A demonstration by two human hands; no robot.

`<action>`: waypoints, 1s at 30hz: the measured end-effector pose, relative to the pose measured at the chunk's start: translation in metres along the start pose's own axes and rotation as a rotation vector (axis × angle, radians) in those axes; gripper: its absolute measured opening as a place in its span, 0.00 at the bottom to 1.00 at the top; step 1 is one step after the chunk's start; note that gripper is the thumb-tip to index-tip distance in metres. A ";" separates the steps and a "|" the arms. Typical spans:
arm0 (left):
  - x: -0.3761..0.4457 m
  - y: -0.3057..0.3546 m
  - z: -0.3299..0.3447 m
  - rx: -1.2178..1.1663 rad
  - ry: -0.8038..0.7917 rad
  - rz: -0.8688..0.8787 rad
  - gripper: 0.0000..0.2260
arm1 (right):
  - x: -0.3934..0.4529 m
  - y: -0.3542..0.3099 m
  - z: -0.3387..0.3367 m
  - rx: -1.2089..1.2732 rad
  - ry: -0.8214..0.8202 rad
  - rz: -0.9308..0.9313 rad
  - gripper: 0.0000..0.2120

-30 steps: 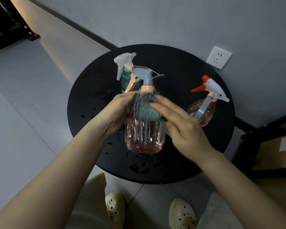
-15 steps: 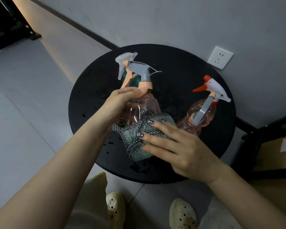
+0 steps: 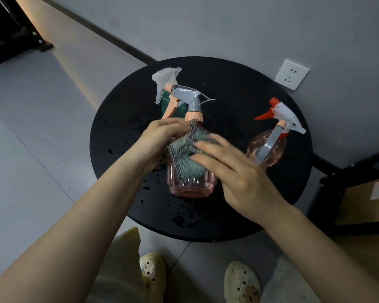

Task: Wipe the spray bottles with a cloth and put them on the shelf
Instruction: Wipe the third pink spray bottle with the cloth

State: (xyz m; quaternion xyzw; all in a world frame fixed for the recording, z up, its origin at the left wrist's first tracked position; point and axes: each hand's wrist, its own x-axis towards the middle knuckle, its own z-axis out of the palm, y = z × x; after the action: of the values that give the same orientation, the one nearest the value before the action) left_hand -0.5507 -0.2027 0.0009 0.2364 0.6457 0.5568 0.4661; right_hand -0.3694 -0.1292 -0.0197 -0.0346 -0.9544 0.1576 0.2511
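Near the middle of the round black table [image 3: 123, 119], the left hand [image 3: 160, 141] grips the shoulder of the pink spray bottle [image 3: 192, 184] while the right hand [image 3: 234, 171] presses the grey-green cloth [image 3: 184, 154] against its upper body with fairly straight fingers. The bottle seems lifted just off the top, though that is hard to judge. A green bottle [image 3: 171, 106] stands behind it, a second pink bottle [image 3: 269, 147] near the right edge. Wet specks dot the table; a damp, slick bottle could slip from the one-handed grip and knock its neighbours over

Left hand [image 3: 160, 141] curls its fingers in a grip, while right hand [image 3: 239, 173] presses forward with fingers outstretched.
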 end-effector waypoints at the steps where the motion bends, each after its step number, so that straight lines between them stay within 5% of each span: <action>1: 0.000 0.002 -0.001 0.020 0.007 -0.005 0.07 | -0.003 0.000 -0.001 -0.006 -0.017 -0.045 0.21; 8: 0.001 0.004 0.002 0.104 0.023 0.003 0.08 | -0.013 0.010 -0.005 -0.024 -0.065 -0.240 0.21; 17: 0.004 -0.005 0.011 0.031 0.052 -0.018 0.07 | 0.005 0.019 0.002 0.152 0.087 0.090 0.19; 24: 0.002 0.004 -0.007 -0.019 0.079 0.060 0.15 | -0.021 0.009 0.009 0.051 -0.003 -0.124 0.26; 30: -0.001 0.007 -0.007 -0.022 0.006 0.100 0.17 | -0.015 -0.002 0.016 0.460 0.085 0.289 0.24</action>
State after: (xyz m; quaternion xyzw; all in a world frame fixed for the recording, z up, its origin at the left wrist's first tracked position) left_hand -0.5573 -0.2053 0.0071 0.2616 0.6283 0.5871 0.4384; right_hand -0.3641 -0.1374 -0.0388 -0.1191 -0.8673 0.4029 0.2669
